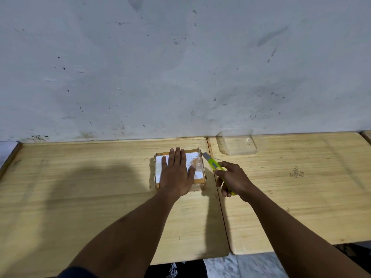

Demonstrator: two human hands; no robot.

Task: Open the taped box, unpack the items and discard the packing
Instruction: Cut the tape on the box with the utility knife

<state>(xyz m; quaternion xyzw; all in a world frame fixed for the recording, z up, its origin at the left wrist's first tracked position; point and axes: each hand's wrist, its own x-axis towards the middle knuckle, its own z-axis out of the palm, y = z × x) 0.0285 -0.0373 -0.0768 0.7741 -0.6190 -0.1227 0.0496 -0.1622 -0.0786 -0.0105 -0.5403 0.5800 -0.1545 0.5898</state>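
Observation:
A small cardboard box [159, 165] wrapped in clear tape, with a white label on top, lies on the left wooden table near the wall. My left hand [177, 173] rests flat on its lid, fingers spread. My right hand [233, 180] grips a yellow-green utility knife [214, 164] just right of the box. The knife's metal blade is out, and its tip sits at the box's far right corner.
Two wooden tables [80, 187] stand side by side against a stained white wall, with a seam between them right of the box. A clear plastic container [237, 144] sits on the right table by the wall. Floor shows beyond the near edges.

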